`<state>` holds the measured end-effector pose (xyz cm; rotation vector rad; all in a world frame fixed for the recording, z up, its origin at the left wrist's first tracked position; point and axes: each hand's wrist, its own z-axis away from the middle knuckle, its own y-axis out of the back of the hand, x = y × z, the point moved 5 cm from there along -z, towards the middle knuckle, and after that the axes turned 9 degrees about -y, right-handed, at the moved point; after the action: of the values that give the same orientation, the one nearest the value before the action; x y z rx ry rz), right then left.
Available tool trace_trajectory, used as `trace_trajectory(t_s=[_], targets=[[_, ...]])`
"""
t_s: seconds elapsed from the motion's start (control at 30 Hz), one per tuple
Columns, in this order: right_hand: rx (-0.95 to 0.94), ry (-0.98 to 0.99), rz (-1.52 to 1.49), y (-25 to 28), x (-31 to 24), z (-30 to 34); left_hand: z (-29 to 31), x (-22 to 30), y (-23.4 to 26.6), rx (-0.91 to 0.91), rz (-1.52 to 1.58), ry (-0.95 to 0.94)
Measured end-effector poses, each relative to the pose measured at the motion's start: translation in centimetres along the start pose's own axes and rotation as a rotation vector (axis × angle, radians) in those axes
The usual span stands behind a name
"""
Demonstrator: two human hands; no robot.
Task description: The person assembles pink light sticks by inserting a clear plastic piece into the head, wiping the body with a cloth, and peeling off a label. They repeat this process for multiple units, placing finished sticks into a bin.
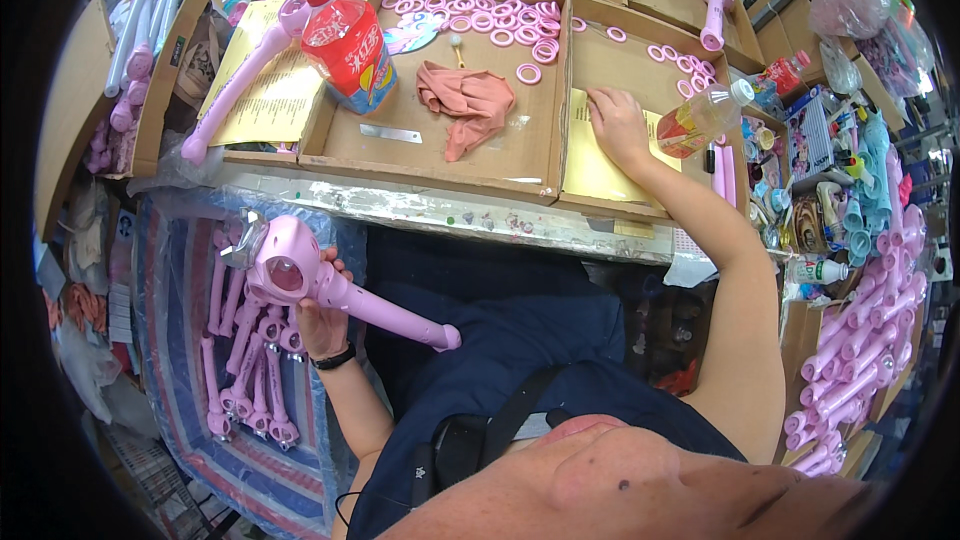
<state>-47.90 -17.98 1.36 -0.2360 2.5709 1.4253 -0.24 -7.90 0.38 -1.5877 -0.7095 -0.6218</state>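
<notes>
Head view shows my left hand (320,318) wrapped around the neck of a pink plastic wand toy (330,285), low on my left above the lap, its round head with a clear dome tilted up-left and its handle running down-right toward my body. That grip is closed on the toy just below the head. My right hand (618,125) reaches forward into the right-hand cardboard tray (600,202), fingers pressed down at the edge of a yellow sheet (590,165); whether they pinch anything I cannot tell. Pink rings (500,20) lie scattered across both trays, and one loose ring (528,73) sits near a crumpled pink cloth (465,105). A red-capped bottle (345,40) stands in the left tray, and a clear bottle (705,118) lies just beside my right wrist. More finished wands (245,360) are piled in a striped bag under my left hand. I judge the wand light, stiff and hollow, smooth enough to twist in the palm; holding it at the neck near the heavier head looks steadiest, and the clear dome seems the part to keep fingers off.
</notes>
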Motion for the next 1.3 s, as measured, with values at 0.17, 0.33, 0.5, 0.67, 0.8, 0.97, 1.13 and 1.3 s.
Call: trace_trajectory(t_s=[0.17,0.33,0.5,0.67,0.8,0.97,1.13,1.3], targets=[[0.007,0.001,0.032,-0.17,-0.11,-0.01,0.04,-0.02,0.01,0.002,0.011,0.001],[-0.019,-0.002,0.017,-0.17,-0.16,0.01,0.04,-0.03,0.05,-0.003,0.01,-0.001],[-0.016,-0.008,-0.029,-0.15,-0.01,-0.15,0.05,-0.01,0.07,-0.004,0.005,-0.001],[0.003,0.02,-0.077,-0.25,0.17,-0.29,0.02,0.01,0.03,-0.01,-0.005,-0.005],[0.004,0.051,-0.076,-0.16,0.21,-0.31,0.05,-0.02,0.06,-0.001,-0.01,-0.004],[-0.066,0.118,0.015,-0.37,-0.19,-0.44,0.07,0.03,0.09,-0.008,-0.007,-0.009],[-0.073,0.133,0.005,-0.25,-0.31,-0.5,0.14,0.05,0.19,-0.013,-0.008,-0.012],[-0.098,0.106,-0.091,-0.16,0.12,-0.37,0.21,0.06,0.38,-0.013,-0.004,-0.019]])
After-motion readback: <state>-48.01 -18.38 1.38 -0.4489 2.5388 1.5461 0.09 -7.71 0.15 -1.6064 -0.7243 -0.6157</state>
